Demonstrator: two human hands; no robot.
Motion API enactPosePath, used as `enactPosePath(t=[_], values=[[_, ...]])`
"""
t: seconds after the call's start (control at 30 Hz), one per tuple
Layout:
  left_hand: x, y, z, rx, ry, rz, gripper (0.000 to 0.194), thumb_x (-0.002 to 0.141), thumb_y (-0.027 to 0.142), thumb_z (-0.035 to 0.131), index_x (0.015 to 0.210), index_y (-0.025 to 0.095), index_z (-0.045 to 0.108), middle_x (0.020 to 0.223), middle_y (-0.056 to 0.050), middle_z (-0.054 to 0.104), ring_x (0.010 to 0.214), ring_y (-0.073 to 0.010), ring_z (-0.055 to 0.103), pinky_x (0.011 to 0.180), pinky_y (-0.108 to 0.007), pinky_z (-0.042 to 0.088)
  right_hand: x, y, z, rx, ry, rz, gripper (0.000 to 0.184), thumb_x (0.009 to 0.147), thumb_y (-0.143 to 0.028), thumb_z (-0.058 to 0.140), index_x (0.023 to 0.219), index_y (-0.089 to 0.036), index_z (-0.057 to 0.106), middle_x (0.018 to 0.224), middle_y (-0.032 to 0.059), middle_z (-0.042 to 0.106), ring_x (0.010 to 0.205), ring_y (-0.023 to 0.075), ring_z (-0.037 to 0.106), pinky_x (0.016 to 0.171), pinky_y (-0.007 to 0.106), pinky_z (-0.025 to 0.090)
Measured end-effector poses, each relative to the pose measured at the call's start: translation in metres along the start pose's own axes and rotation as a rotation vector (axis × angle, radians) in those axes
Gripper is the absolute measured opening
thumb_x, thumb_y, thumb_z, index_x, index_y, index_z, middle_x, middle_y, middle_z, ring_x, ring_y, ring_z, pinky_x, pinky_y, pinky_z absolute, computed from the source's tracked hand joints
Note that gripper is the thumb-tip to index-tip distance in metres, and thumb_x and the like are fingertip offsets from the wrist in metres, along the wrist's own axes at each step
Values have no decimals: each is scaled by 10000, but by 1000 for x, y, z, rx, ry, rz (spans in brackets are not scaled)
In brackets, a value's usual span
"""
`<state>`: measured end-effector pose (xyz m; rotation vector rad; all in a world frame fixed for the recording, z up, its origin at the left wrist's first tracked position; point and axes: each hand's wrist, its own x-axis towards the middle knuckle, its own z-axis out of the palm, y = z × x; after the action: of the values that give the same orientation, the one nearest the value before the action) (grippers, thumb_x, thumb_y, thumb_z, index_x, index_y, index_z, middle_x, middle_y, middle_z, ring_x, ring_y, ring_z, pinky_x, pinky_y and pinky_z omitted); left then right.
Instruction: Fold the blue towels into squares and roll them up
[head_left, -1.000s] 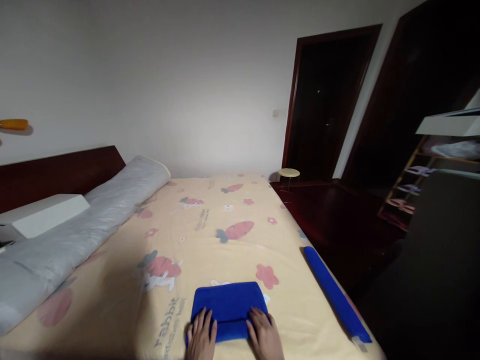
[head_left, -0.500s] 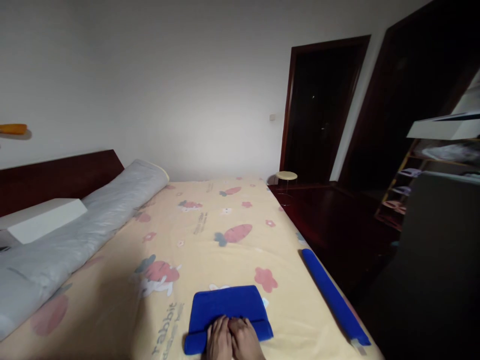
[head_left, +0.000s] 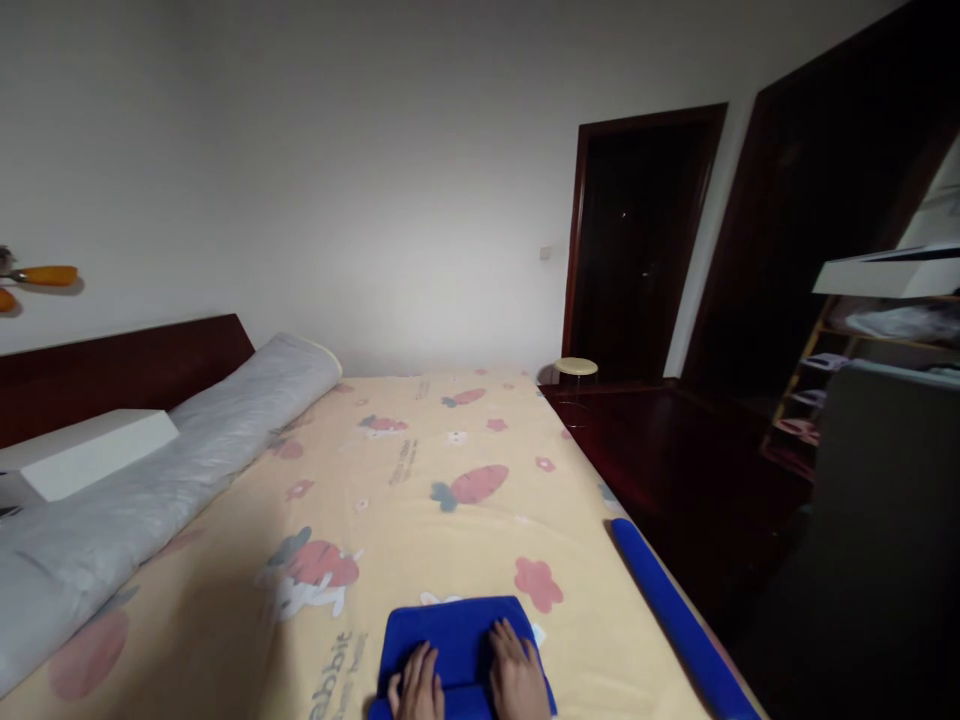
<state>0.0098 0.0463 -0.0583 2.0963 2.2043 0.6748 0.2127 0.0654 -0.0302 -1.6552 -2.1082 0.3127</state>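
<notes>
Cloth [head_left: 461, 632], blue, head view: inboard of the bed's [head_left: 600, 640] right edge, long axis side to side, fold toward me. It lies directly under my left hand [head_left: 420, 690], fingers flat, slightly spread, and my right hand [head_left: 517, 675], flat, fingers narrower; both equally near. Blue roll [head_left: 675, 612] along right edge. Sheet print [head_left: 331, 672] reads "abbit"; smaller line too blurred.
</notes>
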Motion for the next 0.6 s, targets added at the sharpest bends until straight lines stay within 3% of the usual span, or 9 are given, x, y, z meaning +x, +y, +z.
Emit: enactPosePath(t=[0.1,0.17,0.23,0.37,0.47,0.6], values=[[11,19,3,-89,-180,146,510,822,204,413,1283,309,604,1367,-28,595,1231,-222,574,1012,-426,447,9,-29,12,103,-114,-148,528,770,-186,493,1274,-285,619,1358,27,577,1299,244,497,1039,366,401],[21,25,-6,-69,-254,123,546,810,200,416,1327,311,555,1426,-30,531,1298,-238,516,1065,-476,403,14,-35,15,132,-127,-159,510,781,-211,495,1268,-296,622,1336,23,596,1279,237,519,1023,360,414],[30,24,-21,12,-291,41,557,836,219,383,1377,301,491,1484,-42,454,1364,-248,440,1105,-543,334,19,-27,12,98,-81,-95,490,790,-231,491,1255,-278,636,1350,47,580,1287,261,510,1036,404,409],[41,12,-47,185,-319,-109,553,894,270,308,1442,304,377,1553,-51,331,1430,-224,331,1129,-585,253,25,16,1,-25,26,77,526,785,-241,472,1291,-236,615,1405,86,513,1322,308,460,1047,507,396],[41,7,-51,248,-306,-133,550,902,305,301,1448,323,358,1555,-45,336,1435,-210,317,1136,-572,243,24,38,-2,-56,62,111,540,803,-256,437,1322,-244,586,1417,77,502,1326,301,457,1044,526,398],[37,3,-44,246,-207,-110,535,888,289,325,1411,291,443,1517,-55,413,1399,-222,385,1126,-567,270,21,39,0,-49,70,116,528,856,-292,378,1347,-220,561,1437,86,484,1340,290,442,1066,539,370]])
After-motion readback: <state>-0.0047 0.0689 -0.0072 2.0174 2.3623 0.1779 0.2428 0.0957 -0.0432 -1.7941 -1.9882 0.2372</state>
